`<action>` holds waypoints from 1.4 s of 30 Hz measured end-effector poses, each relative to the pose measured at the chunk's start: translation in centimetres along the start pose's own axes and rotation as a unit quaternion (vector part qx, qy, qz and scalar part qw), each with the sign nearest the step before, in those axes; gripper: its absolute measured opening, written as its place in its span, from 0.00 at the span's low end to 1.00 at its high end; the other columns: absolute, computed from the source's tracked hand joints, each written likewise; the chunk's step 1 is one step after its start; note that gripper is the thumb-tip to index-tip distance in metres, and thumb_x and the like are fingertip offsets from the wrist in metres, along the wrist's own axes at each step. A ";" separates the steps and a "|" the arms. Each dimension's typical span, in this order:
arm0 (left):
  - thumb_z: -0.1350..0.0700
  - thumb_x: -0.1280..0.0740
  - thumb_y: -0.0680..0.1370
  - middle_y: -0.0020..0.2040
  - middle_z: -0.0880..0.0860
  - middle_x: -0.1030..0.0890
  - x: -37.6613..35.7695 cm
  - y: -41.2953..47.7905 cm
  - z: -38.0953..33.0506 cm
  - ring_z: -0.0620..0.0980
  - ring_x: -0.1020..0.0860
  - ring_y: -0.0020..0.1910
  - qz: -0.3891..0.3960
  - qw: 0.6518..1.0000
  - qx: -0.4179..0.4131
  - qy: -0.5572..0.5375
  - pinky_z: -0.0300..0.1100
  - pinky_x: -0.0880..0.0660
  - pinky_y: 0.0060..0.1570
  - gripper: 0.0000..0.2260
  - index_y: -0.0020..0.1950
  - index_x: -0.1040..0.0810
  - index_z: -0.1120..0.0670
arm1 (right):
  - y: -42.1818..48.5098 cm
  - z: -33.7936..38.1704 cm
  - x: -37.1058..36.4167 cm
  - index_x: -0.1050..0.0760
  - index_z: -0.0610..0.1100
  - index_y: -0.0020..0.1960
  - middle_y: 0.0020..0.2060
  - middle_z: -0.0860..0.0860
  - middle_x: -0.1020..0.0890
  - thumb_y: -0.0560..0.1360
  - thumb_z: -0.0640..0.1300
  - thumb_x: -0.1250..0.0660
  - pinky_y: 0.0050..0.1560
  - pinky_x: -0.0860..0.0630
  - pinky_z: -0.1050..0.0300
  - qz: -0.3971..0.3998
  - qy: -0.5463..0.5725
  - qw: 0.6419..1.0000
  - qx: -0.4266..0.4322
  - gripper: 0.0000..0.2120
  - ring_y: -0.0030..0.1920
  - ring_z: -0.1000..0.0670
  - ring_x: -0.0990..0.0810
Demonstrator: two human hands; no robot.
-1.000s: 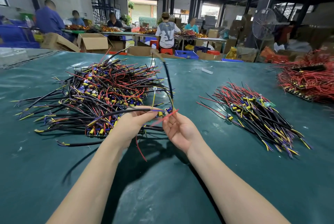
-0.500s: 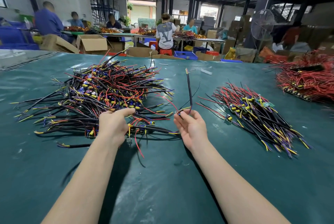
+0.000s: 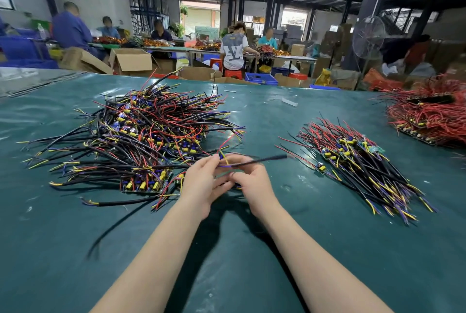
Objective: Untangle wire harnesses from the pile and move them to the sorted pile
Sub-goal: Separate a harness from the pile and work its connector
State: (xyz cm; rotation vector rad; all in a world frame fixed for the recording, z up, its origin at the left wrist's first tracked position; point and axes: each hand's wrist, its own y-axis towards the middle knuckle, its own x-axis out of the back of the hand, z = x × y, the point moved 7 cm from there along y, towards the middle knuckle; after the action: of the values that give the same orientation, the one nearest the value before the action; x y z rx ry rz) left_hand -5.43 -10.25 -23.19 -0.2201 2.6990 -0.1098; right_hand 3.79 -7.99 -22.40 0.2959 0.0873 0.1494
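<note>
Three piles lie on the bench: tangled pile left, sorted pile right, red pile far right. The left hand and right hand, fingers curled, pinch one harness.

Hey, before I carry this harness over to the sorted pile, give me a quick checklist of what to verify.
1. Grip on the harness by left hand and right hand: ok.
2. Free of the tangled pile: cannot tell, wires overlap at the fingers.
3. Free end points toward the sorted pile: ok.
4. Sorted pile lies apart from the red pile: ok.
</note>
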 end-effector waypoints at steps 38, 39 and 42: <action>0.65 0.39 0.77 0.31 0.53 0.19 -1.3 -0.7 -0.2 0.44 0.21 0.28 0.195 0.971 -0.015 0.136 0.37 0.22 0.30 0.08 0.41 0.23 0.59 | 0.6 0.1 1.7 0.30 0.40 0.38 0.17 0.53 0.31 0.76 0.30 0.43 0.18 0.38 0.70 0.023 0.156 0.982 -0.107 0.10 0.16 0.58 0.36; 0.66 0.39 0.77 0.31 0.54 0.19 -1.2 -0.7 -0.1 0.45 0.21 0.27 0.192 0.973 0.006 0.130 0.37 0.22 0.29 0.08 0.40 0.24 0.59 | 0.5 0.1 1.7 0.30 0.40 0.38 0.17 0.53 0.30 0.76 0.30 0.42 0.17 0.40 0.71 0.029 0.153 0.982 -0.108 0.11 0.15 0.58 0.34; 0.67 0.42 0.76 0.31 0.54 0.20 -0.6 -0.3 0.5 0.44 0.23 0.25 0.149 0.975 0.072 0.150 0.35 0.24 0.26 0.11 0.37 0.25 0.58 | 0.2 -0.2 1.1 0.30 0.41 0.37 0.19 0.51 0.26 0.75 0.30 0.42 0.19 0.39 0.69 0.065 0.135 0.980 -0.129 0.11 0.17 0.56 0.28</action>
State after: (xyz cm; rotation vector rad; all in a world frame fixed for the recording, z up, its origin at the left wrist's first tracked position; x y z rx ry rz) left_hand -4.63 -10.50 -23.34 0.2680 2.9693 -0.2645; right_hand 4.88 -7.58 -22.56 0.0191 0.3159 0.3270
